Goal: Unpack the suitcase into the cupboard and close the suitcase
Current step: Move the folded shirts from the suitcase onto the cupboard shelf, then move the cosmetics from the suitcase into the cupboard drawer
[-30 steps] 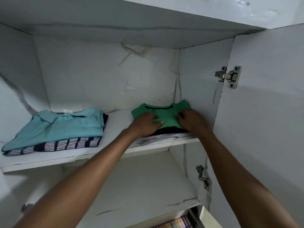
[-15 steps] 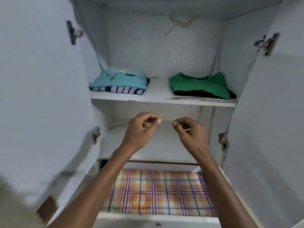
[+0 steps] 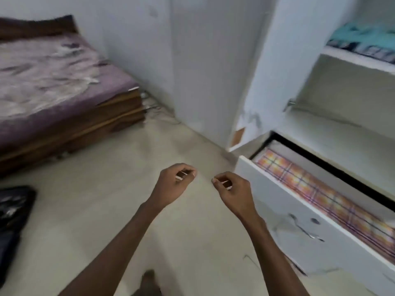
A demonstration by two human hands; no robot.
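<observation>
The white cupboard (image 3: 350, 60) stands open at the right, with a folded teal shirt (image 3: 367, 34) on a striped garment on its upper shelf. A dark suitcase (image 3: 12, 212) shows partly at the left edge, on the floor. My left hand (image 3: 173, 184) and my right hand (image 3: 233, 189) hang side by side over the bare floor, between suitcase and cupboard. Both hold nothing, with fingers loosely curled. The green shirt is out of view.
An open white drawer (image 3: 299, 223) lined with plaid paper juts out at the lower right. The cupboard's left door (image 3: 263, 77) stands open. A low bed (image 3: 53, 88) with a purple cover fills the upper left. A foot (image 3: 149, 283) shows at the bottom.
My hands left the green shirt on the upper shelf and drew back empty. My view has swung left and down from the cupboard toward the floor and suitcase.
</observation>
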